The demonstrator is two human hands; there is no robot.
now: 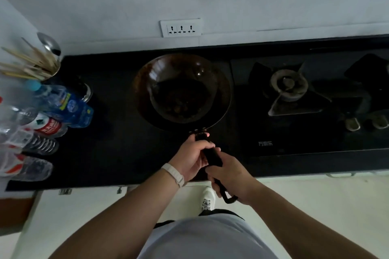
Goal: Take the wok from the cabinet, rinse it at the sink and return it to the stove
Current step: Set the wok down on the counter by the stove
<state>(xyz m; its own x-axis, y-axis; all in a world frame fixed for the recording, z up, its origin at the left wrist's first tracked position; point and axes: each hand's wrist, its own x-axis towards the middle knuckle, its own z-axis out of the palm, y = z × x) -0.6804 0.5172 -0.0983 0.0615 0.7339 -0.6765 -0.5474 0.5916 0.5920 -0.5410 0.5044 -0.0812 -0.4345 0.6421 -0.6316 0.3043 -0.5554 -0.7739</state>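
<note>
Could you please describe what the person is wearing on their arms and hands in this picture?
Both forearms are bare, with no sleeves visible and no gloves on the hands. The left hand has a pale, whitish band around its wrist. The right hand shows no band or rings.

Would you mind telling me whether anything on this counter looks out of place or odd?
Several plastic bottles lie on their sides in a heap at the counter's left end rather than standing. The wok, held by its handle in the left hand and right hand, shows brownish patches inside, rust or residue.

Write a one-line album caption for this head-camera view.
Both hands, left and right, grip the handle of a dark wok over the black counter, left of the burner.
</note>
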